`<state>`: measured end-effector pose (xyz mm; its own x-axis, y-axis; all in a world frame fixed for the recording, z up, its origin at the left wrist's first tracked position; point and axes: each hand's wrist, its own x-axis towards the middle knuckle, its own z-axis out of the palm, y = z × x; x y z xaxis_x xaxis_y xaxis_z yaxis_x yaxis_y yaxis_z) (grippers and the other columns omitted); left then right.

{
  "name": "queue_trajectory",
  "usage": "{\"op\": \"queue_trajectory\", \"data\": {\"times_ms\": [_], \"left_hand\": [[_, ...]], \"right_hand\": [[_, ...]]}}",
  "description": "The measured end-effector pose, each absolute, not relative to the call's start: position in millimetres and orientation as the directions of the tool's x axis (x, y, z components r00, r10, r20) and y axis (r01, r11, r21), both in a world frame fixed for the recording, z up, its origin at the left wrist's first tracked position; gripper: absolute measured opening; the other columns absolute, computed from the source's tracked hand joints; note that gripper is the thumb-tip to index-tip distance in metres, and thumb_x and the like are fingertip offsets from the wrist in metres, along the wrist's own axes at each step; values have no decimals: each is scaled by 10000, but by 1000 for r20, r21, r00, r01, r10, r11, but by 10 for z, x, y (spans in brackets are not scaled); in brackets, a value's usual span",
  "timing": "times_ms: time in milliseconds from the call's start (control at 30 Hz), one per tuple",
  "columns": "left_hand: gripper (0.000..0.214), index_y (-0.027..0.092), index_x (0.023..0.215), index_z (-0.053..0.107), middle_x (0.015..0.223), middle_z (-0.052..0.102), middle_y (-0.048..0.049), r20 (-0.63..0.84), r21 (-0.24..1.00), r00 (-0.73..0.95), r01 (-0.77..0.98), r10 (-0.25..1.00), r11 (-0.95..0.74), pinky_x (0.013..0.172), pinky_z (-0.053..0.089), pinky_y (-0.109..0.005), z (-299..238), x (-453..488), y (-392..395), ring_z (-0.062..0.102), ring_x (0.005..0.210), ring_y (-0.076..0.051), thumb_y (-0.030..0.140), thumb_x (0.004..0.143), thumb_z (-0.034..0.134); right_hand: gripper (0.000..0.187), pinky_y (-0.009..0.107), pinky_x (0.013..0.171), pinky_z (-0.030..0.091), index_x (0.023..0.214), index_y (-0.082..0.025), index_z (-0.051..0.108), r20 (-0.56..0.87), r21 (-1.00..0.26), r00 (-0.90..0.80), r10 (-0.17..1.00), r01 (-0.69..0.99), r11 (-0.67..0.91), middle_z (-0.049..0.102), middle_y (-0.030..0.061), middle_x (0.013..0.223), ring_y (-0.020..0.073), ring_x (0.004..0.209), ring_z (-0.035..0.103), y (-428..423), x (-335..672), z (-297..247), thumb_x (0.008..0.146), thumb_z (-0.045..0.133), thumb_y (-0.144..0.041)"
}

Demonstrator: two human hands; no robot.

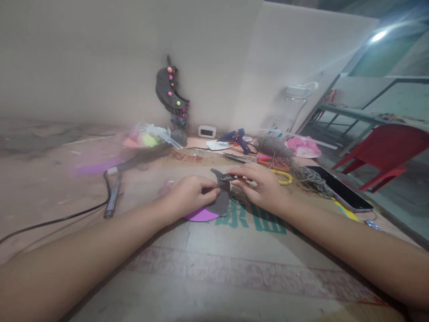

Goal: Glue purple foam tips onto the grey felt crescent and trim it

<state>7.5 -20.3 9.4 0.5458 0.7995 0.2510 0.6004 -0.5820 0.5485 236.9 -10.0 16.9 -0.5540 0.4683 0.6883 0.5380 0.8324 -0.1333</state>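
Note:
A grey, curved yarn-covered piece (221,203) lies on the table in front of me, its narrow tip pointing up. My left hand (191,197) holds its left edge between thumb and fingers. At the piece's right side, my right hand (264,185) is closed in a pinch on a small dark-grey strand or bundle that looks like yarn; its far end is partly hidden by the fingers. A loose grey strand curls below the right hand. Under the grey piece and the left hand, a purple sheet (201,215) shows.
Orange-handled scissors (268,162), a blue glue gun (237,139), a small clock (207,131) and tangled grey yarn (310,179) lie beyond my hands. A phone (340,188) sits right; a pen (113,197) and black cable (60,220) left. A pompom-studded grey crescent (164,87) hangs behind.

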Motion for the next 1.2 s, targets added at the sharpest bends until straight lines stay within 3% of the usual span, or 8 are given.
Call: {"op": "queue_trajectory", "data": {"times_ms": [267, 533, 867, 1200], "left_hand": [[313, 166, 617, 570, 568, 470, 40, 218, 625, 542, 561, 812, -543, 557, 306, -227, 125, 72, -205, 440, 579, -102, 334, 864, 476], [271, 170, 860, 706, 713, 630, 24, 195, 686, 527, 530, 827, -499, 611, 370, -217, 132, 67, -192, 532, 671, -123, 315, 856, 476], [281, 171, 697, 597, 632, 514, 32, 177, 691, 537, 528, 825, -493, 572, 328, -226, 133, 58, -178, 478, 639, -120, 345, 866, 455], [276, 174, 654, 532, 613, 459, 44, 180, 705, 545, 509, 819, -494, 566, 310, -225, 148, 59, -187, 450, 631, -112, 344, 862, 468]], "right_hand": [[192, 342, 770, 498, 1069, -172, 667, 686, -46, -591, 424, 547, 836, 703, 92, 909, 205, 850, 629, -86, 2365, 178, 911, 574, -226], [195, 344, 753, 477, 1069, -171, 664, 653, -3, -627, 425, 559, 829, 700, 86, 890, 206, 825, 609, -92, 2352, 177, 917, 559, -236], [188, 336, 725, 448, 1054, -187, 674, 641, 44, -649, 409, 564, 825, 712, 71, 897, 198, 808, 600, -91, 2348, 173, 920, 545, -207], [174, 331, 727, 448, 1031, -178, 679, 644, 81, -655, 395, 572, 816, 717, 67, 893, 195, 811, 601, -97, 2340, 168, 923, 554, -232]]}}
